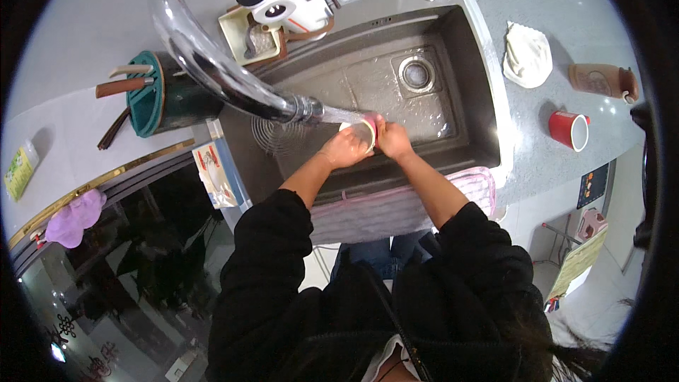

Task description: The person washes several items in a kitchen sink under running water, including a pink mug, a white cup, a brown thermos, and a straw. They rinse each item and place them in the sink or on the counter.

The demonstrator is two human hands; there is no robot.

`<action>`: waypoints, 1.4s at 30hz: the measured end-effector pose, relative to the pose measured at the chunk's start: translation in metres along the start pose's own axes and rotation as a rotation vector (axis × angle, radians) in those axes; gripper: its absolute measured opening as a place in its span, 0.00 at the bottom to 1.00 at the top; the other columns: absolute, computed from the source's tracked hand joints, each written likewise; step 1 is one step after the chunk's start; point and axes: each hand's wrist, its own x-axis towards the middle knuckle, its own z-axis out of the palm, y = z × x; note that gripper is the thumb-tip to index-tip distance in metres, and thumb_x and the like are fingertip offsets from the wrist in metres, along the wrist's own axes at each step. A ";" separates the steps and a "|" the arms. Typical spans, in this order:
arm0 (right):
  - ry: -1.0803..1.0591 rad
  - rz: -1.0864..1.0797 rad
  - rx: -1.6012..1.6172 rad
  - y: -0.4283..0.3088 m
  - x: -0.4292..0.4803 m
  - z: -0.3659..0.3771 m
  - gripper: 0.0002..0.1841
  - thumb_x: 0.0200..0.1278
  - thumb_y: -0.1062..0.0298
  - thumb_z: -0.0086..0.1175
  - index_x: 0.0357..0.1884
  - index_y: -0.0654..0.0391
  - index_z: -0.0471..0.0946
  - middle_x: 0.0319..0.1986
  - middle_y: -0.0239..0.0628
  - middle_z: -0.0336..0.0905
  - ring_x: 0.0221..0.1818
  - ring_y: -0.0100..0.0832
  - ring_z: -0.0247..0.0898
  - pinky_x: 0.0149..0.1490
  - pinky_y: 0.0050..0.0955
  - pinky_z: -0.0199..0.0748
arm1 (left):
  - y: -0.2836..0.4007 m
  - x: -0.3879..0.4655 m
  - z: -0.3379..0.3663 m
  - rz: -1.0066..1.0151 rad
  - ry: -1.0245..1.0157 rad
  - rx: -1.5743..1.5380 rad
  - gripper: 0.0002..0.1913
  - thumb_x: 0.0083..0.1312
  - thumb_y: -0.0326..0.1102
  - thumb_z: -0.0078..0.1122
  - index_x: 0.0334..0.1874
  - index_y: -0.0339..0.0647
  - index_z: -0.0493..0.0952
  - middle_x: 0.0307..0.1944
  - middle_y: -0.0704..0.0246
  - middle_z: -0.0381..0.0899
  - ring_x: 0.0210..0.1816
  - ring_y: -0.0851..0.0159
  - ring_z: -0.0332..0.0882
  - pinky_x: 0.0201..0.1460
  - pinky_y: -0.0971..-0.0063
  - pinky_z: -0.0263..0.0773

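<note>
Both my hands hold a pink cup-like vessel (370, 126) with a pale rim over the dark kitchen sink (323, 85). My left hand (346, 147) grips its near left side, and my right hand (391, 138) is closed around its right side. Water runs from the chrome gooseneck faucet (228, 82) onto the vessel. Part of it is hidden by my fingers and the water. Below and right of the faucet's base is the metal drain (416, 74), wet like the sink floor around it.
A green knife block (185, 95) and a cream caddy (228, 32) stand left of the sink. On the right counter are a white cloth (527, 55), a red mug (567, 130) and a brown bottle (597, 79). A pink-striped towel (371, 217) hangs over the near edge.
</note>
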 end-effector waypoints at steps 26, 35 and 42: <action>-0.614 -0.537 -0.827 -0.096 -0.066 -0.070 0.19 0.64 0.50 0.51 0.38 0.56 0.84 0.38 0.48 0.83 0.43 0.51 0.79 0.49 0.48 0.76 | 0.060 -0.079 0.000 -1.871 0.228 -1.627 0.16 0.72 0.45 0.51 0.50 0.39 0.78 0.46 0.65 0.81 0.45 0.68 0.78 0.48 0.74 0.73; -0.655 -0.390 -0.842 -0.193 -0.080 -0.021 0.24 0.67 0.47 0.47 0.41 0.60 0.83 0.43 0.54 0.82 0.48 0.52 0.79 0.52 0.46 0.76 | 0.035 -0.105 -0.003 -1.983 0.521 -1.523 0.18 0.69 0.45 0.52 0.56 0.43 0.73 0.50 0.64 0.78 0.51 0.61 0.75 0.51 0.59 0.72; -0.445 -0.042 -0.137 -0.116 -0.067 -0.079 0.27 0.72 0.44 0.40 0.34 0.60 0.78 0.23 0.47 0.77 0.28 0.46 0.75 0.38 0.45 0.76 | 0.033 -0.051 -0.018 -1.692 0.500 -1.853 0.24 0.72 0.52 0.50 0.62 0.43 0.70 0.57 0.62 0.77 0.54 0.57 0.75 0.56 0.60 0.70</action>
